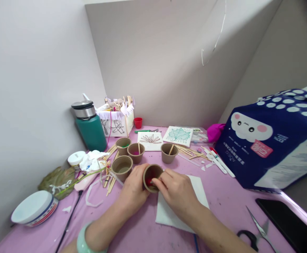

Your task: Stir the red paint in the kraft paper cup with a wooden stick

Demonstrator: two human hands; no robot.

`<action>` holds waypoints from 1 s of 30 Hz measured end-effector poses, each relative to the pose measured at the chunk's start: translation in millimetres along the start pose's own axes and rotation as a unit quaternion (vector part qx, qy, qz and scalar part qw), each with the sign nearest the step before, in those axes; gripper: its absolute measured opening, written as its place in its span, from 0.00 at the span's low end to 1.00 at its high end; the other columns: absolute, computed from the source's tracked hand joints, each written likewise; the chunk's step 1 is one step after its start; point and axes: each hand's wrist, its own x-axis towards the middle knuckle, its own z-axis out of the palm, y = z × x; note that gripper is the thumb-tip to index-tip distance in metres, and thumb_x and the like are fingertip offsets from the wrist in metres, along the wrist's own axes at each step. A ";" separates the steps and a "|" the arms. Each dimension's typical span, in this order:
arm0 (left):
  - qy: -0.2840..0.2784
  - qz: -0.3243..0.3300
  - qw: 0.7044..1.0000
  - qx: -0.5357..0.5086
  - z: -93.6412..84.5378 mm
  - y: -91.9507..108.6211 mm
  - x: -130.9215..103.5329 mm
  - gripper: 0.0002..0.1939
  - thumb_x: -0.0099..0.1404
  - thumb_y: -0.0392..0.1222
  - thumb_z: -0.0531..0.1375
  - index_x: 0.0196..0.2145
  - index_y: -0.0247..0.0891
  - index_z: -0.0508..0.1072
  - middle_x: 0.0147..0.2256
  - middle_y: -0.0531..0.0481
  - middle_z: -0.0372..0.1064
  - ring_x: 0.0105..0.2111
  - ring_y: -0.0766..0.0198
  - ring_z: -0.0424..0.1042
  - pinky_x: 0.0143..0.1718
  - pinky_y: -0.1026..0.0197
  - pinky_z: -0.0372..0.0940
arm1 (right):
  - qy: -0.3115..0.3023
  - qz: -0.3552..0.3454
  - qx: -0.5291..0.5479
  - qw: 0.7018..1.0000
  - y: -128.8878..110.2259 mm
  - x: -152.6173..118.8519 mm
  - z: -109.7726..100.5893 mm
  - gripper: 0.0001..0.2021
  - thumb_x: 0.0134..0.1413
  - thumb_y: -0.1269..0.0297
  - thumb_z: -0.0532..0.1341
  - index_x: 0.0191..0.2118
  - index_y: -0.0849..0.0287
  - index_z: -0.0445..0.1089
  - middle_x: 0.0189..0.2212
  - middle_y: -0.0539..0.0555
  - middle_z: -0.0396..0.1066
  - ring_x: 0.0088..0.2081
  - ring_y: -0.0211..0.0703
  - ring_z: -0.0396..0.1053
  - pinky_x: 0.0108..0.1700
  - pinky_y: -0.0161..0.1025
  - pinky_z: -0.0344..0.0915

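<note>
My left hand (135,182) is wrapped round a small brown cup (145,179), which tilts towards me and has red inside. The fingers of my right hand (178,191) are pinched together at the cup's mouth; what they hold is hidden. Under my right hand lies a white cloth or paper sheet (166,214). Behind stand several similar cups: an empty-looking one (122,172), one with pink inside and a stick (136,158), one with green inside (120,149), and one with a wooden stick (168,158).
A green bottle (91,130) and a decorated box of sticks (116,126) stand at the back left. Two drawings (150,141) lie behind the cups. A blue package (264,151), scissors (260,230) and a black phone-like slab (287,225) are right. A white bowl (34,209) sits left.
</note>
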 end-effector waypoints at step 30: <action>-0.003 -0.025 1.000 -0.005 0.8 -1.8 0.7 0.27 0.55 0.31 0.61 0.52 0.42 0.63 0.49 0.47 0.67 0.49 0.56 0.66 0.50 0.52 0.63 | -0.056 -0.090 0.088 0.991 8.6 3.7 -5.8 0.14 0.61 0.75 0.49 0.27 0.61 0.67 0.26 0.52 0.65 0.27 0.37 0.59 0.28 0.34 0.54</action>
